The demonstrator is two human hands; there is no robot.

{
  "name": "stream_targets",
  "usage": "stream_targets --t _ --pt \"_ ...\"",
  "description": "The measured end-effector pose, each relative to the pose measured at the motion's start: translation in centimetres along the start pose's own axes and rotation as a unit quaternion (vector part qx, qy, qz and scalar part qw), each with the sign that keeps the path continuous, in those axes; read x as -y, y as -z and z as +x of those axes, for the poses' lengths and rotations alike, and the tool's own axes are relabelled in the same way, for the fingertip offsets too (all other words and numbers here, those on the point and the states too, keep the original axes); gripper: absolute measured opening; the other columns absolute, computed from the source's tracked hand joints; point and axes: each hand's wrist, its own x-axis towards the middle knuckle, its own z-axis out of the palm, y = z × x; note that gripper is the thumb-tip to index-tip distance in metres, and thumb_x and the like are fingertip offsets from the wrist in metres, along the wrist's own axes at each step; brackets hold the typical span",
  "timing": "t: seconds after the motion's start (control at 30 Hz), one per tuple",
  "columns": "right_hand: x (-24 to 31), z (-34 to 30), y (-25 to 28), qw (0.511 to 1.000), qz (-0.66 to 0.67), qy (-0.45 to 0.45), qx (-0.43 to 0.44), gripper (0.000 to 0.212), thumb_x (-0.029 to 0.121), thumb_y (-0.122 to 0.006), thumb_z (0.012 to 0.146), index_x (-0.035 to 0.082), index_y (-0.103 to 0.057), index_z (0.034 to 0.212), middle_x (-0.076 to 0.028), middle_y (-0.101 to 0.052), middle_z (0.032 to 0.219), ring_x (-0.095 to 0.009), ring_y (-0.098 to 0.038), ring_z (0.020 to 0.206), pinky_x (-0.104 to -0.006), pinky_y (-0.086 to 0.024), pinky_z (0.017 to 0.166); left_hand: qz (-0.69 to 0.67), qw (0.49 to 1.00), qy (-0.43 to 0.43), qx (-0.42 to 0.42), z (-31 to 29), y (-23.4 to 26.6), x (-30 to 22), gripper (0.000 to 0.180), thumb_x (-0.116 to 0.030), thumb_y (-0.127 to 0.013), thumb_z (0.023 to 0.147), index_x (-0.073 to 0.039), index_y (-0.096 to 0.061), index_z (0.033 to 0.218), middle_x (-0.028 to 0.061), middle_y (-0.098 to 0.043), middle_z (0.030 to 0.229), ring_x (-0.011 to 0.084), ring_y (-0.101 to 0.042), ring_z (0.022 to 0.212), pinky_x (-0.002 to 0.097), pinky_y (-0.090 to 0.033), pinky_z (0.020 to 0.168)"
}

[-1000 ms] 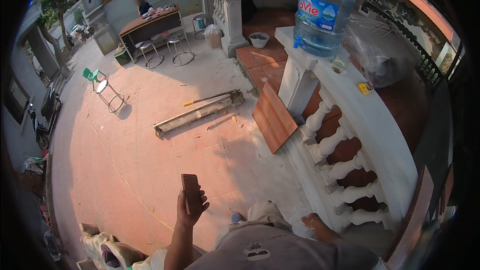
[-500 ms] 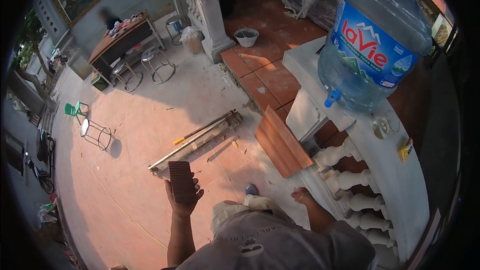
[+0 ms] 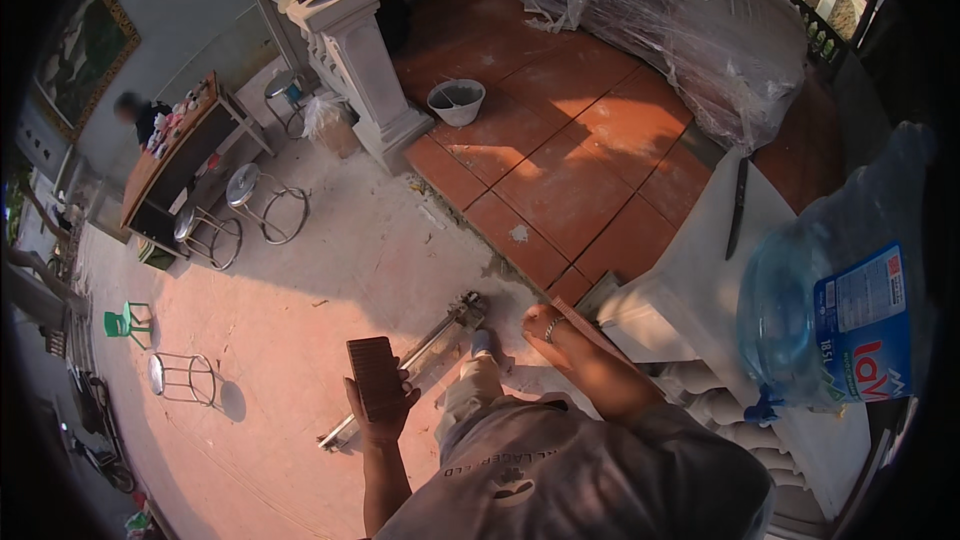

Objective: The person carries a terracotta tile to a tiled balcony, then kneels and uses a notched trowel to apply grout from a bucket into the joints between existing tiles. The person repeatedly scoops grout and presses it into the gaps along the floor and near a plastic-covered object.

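Note:
My left hand point(image 3: 386, 424) grips a dark brown ribbed piece of tile point(image 3: 377, 380), held up over the floor with its grooved face showing. My right hand point(image 3: 541, 322), a bracelet at its wrist, is lowered beside the stone post. It is next to a large reddish ribbed tile point(image 3: 590, 328) leaning there, mostly covered by my forearm. How its fingers are set, and whether they touch the tile, I cannot make out. Beyond my left hand, a long rail-shaped tool, seemingly a manual tile cutter point(image 3: 466, 311), lies on the floor, partly hidden.
At right, a large blue water bottle point(image 3: 782, 315) with a tap stands on the pale balustrade; a dark knife point(image 3: 738, 208) lies nearby. A bucket point(image 3: 456, 103) and plastic-wrapped furniture point(image 3: 690, 40) occupy the raised red-tiled platform. Metal stools point(image 3: 242, 185) and a seated person's table point(image 3: 170, 155) are far left.
The view has swung right. My right hand has moved forward to the leaning tile, which my forearm now mostly covers. My left hand still holds the ribbed tile piece.

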Motion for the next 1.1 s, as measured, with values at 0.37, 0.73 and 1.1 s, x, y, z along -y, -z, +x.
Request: stream_targets --t 0.37,0.73,1.1 --pt "4.8 15.7 14.7 0.971 0.121 -0.044 -0.2 0.027 0.03 -0.068 0.087 0.003 -0.072 0.09 -0.012 -0.072 0.082 -0.023 -0.068 0.075 -0.0374 -0.053 0.072 0.086 0.965 0.197 0.152 29.8 -10.2 -5.5 0.091 -0.075 -0.044 0.091 0.0 -0.046 0.142 0.0167 -0.065 0.117 0.0274 -0.068 0.098 0.0485 -0.053 0.09" --pt "-3.4 30.6 34.2 0.879 0.365 -0.186 -0.245 0.031 0.028 -0.067 0.091 -0.001 -0.069 0.102 -0.011 -0.072 0.086 -0.021 -0.068 0.074 -0.0344 -0.054 0.07 0.08 0.928 0.332 0.149 61.4 -25.9 1.0 0.094 -0.077 -0.05 0.086 -0.001 -0.044 0.142 0.0141 -0.063 0.116 0.0251 -0.065 0.097 0.0501 -0.052 0.084" --pt "-10.7 28.0 51.6 0.854 0.321 -0.343 -0.225 0.037 0.036 -0.059 0.088 0.004 -0.076 0.095 -0.018 -0.074 0.096 -0.032 -0.072 0.088 -0.0416 -0.056 0.085 0.153 0.819 0.507 0.219 87.4 -58.5 11.3 0.092 -0.072 -0.056 0.086 0.0 -0.043 0.141 0.0141 -0.059 0.118 0.0255 -0.061 0.098 0.0432 -0.056 0.077"
